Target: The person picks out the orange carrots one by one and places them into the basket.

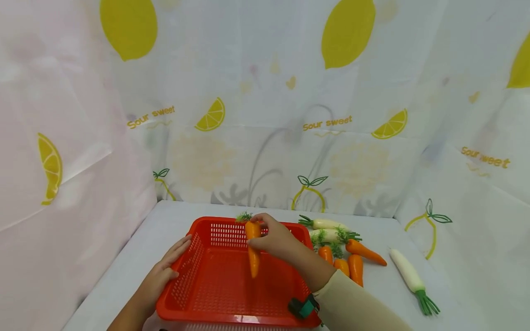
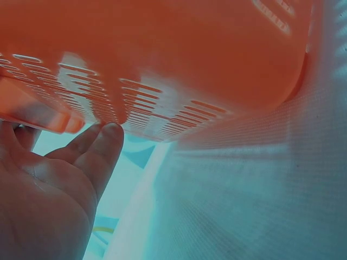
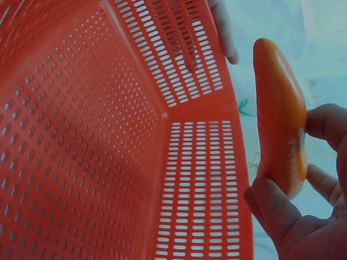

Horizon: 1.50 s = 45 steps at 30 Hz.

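My right hand (image 1: 275,236) pinches an orange carrot (image 1: 253,253) between thumb and fingers over the red plastic basket (image 1: 240,318). The carrot's tapered tip points down and its green leaves (image 1: 244,217) are at the top. In the right wrist view, fingertips press both sides of the carrot (image 3: 279,116), beside the basket wall (image 3: 203,189). My left hand (image 1: 159,271) rests against the basket's left side, its fingers fairly straight along the rim. The left wrist view shows those fingers (image 2: 105,146) touching the slotted outer wall (image 2: 146,103).
Right of the basket lie several carrots (image 1: 356,269) and two white radishes (image 1: 327,224). Another white radish (image 1: 407,271) with green stems lies farther right. A lemon-printed cloth (image 1: 265,151) hangs around the white table (image 1: 174,209). A dark and green wrist device (image 1: 304,307) overlaps the basket's near right corner.
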Available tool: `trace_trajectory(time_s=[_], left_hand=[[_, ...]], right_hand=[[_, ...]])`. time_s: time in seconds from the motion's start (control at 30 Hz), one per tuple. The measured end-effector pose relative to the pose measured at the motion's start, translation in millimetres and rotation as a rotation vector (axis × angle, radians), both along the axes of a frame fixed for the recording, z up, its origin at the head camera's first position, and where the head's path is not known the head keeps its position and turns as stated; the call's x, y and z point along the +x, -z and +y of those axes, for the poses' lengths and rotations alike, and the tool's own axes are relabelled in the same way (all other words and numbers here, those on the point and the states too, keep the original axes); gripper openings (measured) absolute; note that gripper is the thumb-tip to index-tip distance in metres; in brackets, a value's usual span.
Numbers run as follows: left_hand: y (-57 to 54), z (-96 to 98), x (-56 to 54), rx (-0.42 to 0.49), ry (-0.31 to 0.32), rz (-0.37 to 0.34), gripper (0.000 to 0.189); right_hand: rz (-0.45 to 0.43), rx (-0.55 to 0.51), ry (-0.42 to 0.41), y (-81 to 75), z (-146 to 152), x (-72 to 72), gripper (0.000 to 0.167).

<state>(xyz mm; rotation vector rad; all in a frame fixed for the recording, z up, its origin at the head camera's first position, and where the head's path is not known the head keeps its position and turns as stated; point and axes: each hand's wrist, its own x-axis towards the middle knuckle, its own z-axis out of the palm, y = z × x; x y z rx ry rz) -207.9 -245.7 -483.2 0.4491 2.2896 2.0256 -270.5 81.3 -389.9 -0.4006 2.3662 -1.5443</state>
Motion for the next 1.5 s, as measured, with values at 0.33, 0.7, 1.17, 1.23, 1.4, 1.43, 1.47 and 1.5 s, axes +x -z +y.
trace_trajectory(time_s=[0.33,0.7,1.17,1.23,1.4,1.43,1.47,1.5], left_hand=[[1.7,-0.2,3.3,0.016,0.009,0.005,0.08],[-1.2,1.1,-1.8,-0.008,0.001,0.016,0.079],[-1.8,2.1,-0.6,-0.013,-0.004,0.016,0.08],[-2.8,2.4,-0.8,-0.012,-0.012,0.003,0.08],[-4.3,1.7,-0.1,-0.013,-0.013,-0.02,0.08],[-4.1,1.5,0.1,-0.014,-0.013,-0.02,0.08],[-3.9,1.3,0.2,-0.015,-0.01,-0.02,0.08],[-3.5,1.2,0.4,-0.013,-0.006,-0.023,0.08]], right_hand=[[-0.009,0.048,-0.068,7.7,-14,-7.3,0.052],[0.041,0.12,-0.083,22.5,-26,-17.9,0.05],[0.041,0.202,-0.133,31.1,-48,-13.5,0.054],[0.028,0.195,-0.131,30.7,-50,-13.6,0.055],[0.001,0.199,-0.131,32.7,-55,-13.4,0.055],[-0.001,0.204,-0.129,33.6,-56,-13.2,0.056],[-0.006,0.202,-0.126,34.5,-58,-13.0,0.056],[-0.012,0.2,-0.122,35.7,-59,-12.9,0.056]])
